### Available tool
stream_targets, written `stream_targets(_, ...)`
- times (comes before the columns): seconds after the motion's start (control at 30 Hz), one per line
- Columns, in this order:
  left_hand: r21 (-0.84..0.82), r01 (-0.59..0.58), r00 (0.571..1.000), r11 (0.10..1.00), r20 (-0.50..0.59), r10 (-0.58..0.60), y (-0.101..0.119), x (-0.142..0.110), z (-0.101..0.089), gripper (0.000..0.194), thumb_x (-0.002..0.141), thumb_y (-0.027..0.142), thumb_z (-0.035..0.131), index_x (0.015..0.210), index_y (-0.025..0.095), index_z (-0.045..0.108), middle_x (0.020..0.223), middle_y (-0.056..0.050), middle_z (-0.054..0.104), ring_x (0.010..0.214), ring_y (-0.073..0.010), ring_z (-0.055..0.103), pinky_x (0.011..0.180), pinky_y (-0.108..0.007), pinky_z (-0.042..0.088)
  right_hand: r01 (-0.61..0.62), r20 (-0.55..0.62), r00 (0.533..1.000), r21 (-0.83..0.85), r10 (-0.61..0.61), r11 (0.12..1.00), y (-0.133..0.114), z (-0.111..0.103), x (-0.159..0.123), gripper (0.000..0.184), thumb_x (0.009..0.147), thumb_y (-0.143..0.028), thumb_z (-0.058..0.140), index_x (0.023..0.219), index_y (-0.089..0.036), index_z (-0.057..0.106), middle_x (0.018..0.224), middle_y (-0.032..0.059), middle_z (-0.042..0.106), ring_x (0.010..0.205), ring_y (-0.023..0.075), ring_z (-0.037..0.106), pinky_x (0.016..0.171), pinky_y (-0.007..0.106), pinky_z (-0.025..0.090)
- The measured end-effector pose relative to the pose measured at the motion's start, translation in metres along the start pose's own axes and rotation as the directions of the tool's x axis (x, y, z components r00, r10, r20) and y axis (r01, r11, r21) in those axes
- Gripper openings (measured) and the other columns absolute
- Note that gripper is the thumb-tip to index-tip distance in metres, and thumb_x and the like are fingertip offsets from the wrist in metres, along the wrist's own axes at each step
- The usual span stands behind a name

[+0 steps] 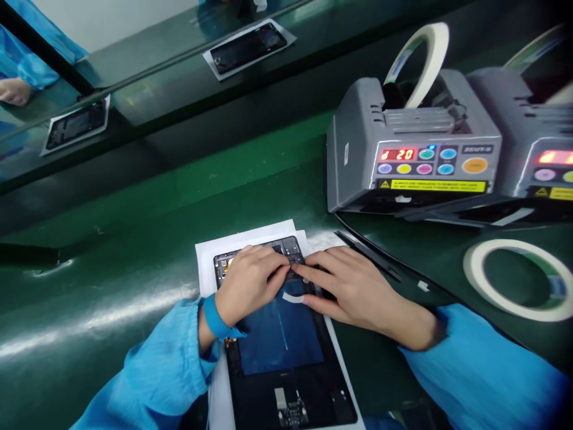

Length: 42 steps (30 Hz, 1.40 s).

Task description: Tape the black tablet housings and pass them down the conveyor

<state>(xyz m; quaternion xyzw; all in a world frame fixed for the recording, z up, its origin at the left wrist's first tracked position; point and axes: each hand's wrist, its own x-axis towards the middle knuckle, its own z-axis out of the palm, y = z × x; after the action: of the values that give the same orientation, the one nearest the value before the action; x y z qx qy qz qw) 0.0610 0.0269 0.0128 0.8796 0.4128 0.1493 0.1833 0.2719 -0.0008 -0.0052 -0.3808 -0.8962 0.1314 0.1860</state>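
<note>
An opened tablet (286,361) with a blue-covered middle and exposed circuit parts lies face up on white sheets (205,269). My left hand (253,276) rests over its upper end, thumb and index finger pressed together at the inner parts; whatever they pinch is too small to make out. Across from it, my right hand (347,283) has its index fingertip on the same spot, almost touching the left fingertips. A short white strip of tape (293,297) sticks out from the right thumb tip, above the blue area.
Two grey tape dispensers (414,137) stand at the right, near a loose tape roll (519,280). Dark tweezers (369,257) and a cable lie beside the tablet. On a raised shelf are other tablets (250,48), and another person's hand (15,91) is at the far left.
</note>
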Motion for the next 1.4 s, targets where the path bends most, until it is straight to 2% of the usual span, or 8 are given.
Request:
stream_targets(0.27, 0.005, -0.005, 1.000, 1.000, 0.007, 0.005, -0.001, -0.002, 0.003, 0.014, 0.091, 0.022, 0.052, 0.084, 0.017, 0.063, 0.075, -0.002, 0.063, 0.072, -0.0171, 0.059, 0.070, -0.031, 0.042, -0.017, -0.065, 0.998, -0.025, 0.015, 1.000, 0.000, 0.005, 0.001, 0.036, 0.091, -0.039, 0.052, 0.115, -0.014, 0.061, 0.098, 0.0096, 0.065, 0.086, 0.0232, 0.058, 0.076, 0.039, 0.046)
stream_targets(0.37, -0.001, 0.000, 1.000, 1.000, 0.013, 0.000, -0.001, -0.002, 0.004, 0.014, 0.091, 0.022, 0.052, 0.085, 0.018, 0.063, 0.076, -0.001, 0.064, 0.073, -0.0171, 0.059, 0.071, -0.031, 0.042, -0.049, -0.171, 0.984, 0.007, 0.050, 0.999, 0.000, 0.006, 0.001, 0.027, 0.091, -0.031, 0.052, 0.111, -0.015, 0.062, 0.099, 0.0081, 0.067, 0.087, 0.0199, 0.062, 0.076, 0.034, 0.048)
stream_targets(0.47, 0.002, 0.002, 1.000, 1.000, 0.021, -0.002, -0.002, -0.002, 0.004, 0.014, 0.091, 0.022, 0.051, 0.084, 0.018, 0.063, 0.077, -0.001, 0.064, 0.074, -0.0174, 0.059, 0.071, -0.031, 0.042, -0.111, -0.265, 0.960, -0.068, 0.089, 0.992, 0.000, 0.007, 0.006, 0.025, 0.089, -0.024, 0.054, 0.111, -0.014, 0.061, 0.095, 0.0066, 0.069, 0.080, 0.0170, 0.064, 0.068, 0.029, 0.048)
stream_targets(0.63, -0.001, -0.011, 1.000, 1.000, 0.002, 0.011, -0.003, -0.003, 0.006, 0.016, 0.091, 0.023, 0.050, 0.083, 0.018, 0.063, 0.076, -0.001, 0.064, 0.073, -0.0175, 0.058, 0.071, -0.032, 0.043, -0.130, -0.250, 0.965, -0.202, 0.078, 0.971, -0.005, 0.006, 0.015, 0.020, 0.087, -0.021, 0.055, 0.103, -0.015, 0.065, 0.081, 0.0021, 0.069, 0.067, 0.0151, 0.064, 0.059, 0.028, 0.044)
stream_targets(0.77, -0.001, -0.013, 1.000, 1.000, 0.005, 0.013, -0.004, -0.003, 0.007, 0.017, 0.092, 0.023, 0.049, 0.082, 0.018, 0.063, 0.076, -0.002, 0.063, 0.074, -0.0176, 0.058, 0.072, -0.032, 0.043, -0.124, -0.240, 0.968, -0.227, 0.067, 0.966, -0.007, 0.006, 0.015, 0.018, 0.088, -0.021, 0.054, 0.101, -0.015, 0.066, 0.082, 0.0018, 0.070, 0.067, 0.0138, 0.064, 0.059, 0.027, 0.043)
stream_targets(1.03, 0.007, -0.007, 0.999, 1.000, 0.033, 0.006, -0.004, -0.003, 0.007, 0.017, 0.092, 0.023, 0.049, 0.083, 0.018, 0.063, 0.076, -0.001, 0.063, 0.074, -0.0170, 0.058, 0.072, -0.032, 0.044, -0.107, -0.239, 0.969, -0.199, 0.057, 0.974, -0.008, 0.005, 0.015, 0.017, 0.087, -0.020, 0.056, 0.101, -0.015, 0.065, 0.086, 0.0037, 0.071, 0.073, 0.0151, 0.066, 0.062, 0.026, 0.046)
stream_targets(1.2, 0.027, -0.008, 1.000, 1.000, 0.031, 0.008, -0.003, -0.002, 0.006, 0.018, 0.092, 0.024, 0.047, 0.083, 0.018, 0.062, 0.077, -0.002, 0.063, 0.074, -0.0173, 0.059, 0.072, -0.032, 0.044, -0.104, -0.331, 0.941, -0.094, 0.068, 0.990, -0.006, 0.003, 0.011, 0.018, 0.084, -0.018, 0.060, 0.101, -0.015, 0.064, 0.089, 0.0049, 0.070, 0.076, 0.0158, 0.066, 0.065, 0.026, 0.049)
stream_targets(1.4, 0.215, -0.052, 0.995, 0.975, 0.097, 0.032, 0.006, -0.005, 0.006, 0.019, 0.094, 0.024, 0.043, 0.088, 0.015, 0.060, 0.080, -0.005, 0.063, 0.078, -0.0210, 0.060, 0.071, -0.036, 0.045, -0.067, -0.351, 0.935, -0.060, 0.042, 0.996, -0.015, -0.013, 0.020, 0.018, 0.084, -0.016, 0.059, 0.102, -0.016, 0.063, 0.091, 0.0057, 0.070, 0.081, 0.0169, 0.066, 0.070, 0.028, 0.051)
